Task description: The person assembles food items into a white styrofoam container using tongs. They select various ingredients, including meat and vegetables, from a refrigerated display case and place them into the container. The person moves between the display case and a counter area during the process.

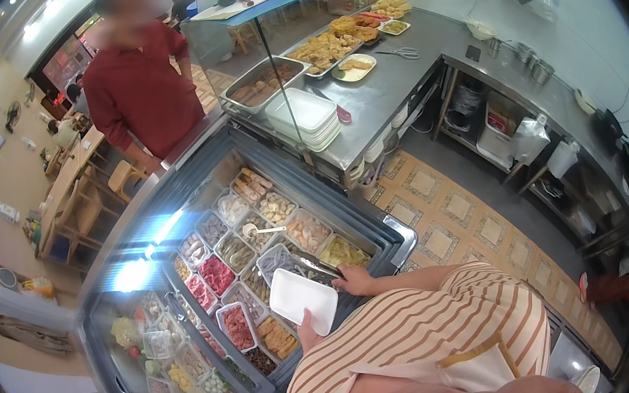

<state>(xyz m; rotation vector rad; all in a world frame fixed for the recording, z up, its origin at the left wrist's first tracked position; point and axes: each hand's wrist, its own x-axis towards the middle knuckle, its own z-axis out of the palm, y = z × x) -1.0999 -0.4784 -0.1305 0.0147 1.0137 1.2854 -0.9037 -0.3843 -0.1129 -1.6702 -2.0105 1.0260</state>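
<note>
Standing here, I see the left hand (308, 326) pinching the near edge of a white tray (304, 295), which is held above the food tubs (243, 350) in the display freezer (328, 199). The right hand (356, 279) has its grip closed around the tongs (326, 268); whether their far ends pinch something, I cannot tell. I see no food on the tray, so the step in hand is probably picking the first portion. The next move, I think, calls for steady tongs and a level tray nearby.
</note>
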